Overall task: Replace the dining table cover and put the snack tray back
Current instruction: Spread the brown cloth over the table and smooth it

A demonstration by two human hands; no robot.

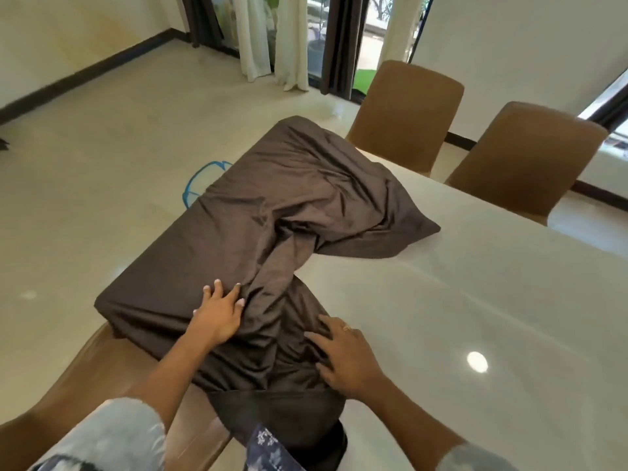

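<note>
Right at the bottom edge, two pale grey sleeves (112, 433) end above bare forearms that reach forward over the near corner of a glossy off-white dining table (475, 300). The left hand (217, 314) lies palm down on a dark brown fabric table cover (272, 205), wrist slightly bent, fingers spread and nearly straight, their tips pressing into a ridge of folds. It closes on nothing. The right hand (343, 355), with a ring on one finger, also lies flat on the cloth just beside it, fingers splayed toward the left hand and pressing the fabric down. No fold is plainly pinched between finger and thumb. The cover is bunched and wrinkled over the left end of the table: one flap hangs off the near edge in front of the person, another part drapes over the left side, and a loose corner spreads out onto the bare tabletop. A brown upholstered chair (102, 375) stands under the near left corner. Beyond the cloth a blue outline marking (200, 178) shows on the cream tiled floor (102, 164), and two matching brown chair backs (407, 110) (523, 158) stand along the table's far side. Farther off hang cream curtains (261, 35) — dark drapes beside them — at a glass door.
</note>
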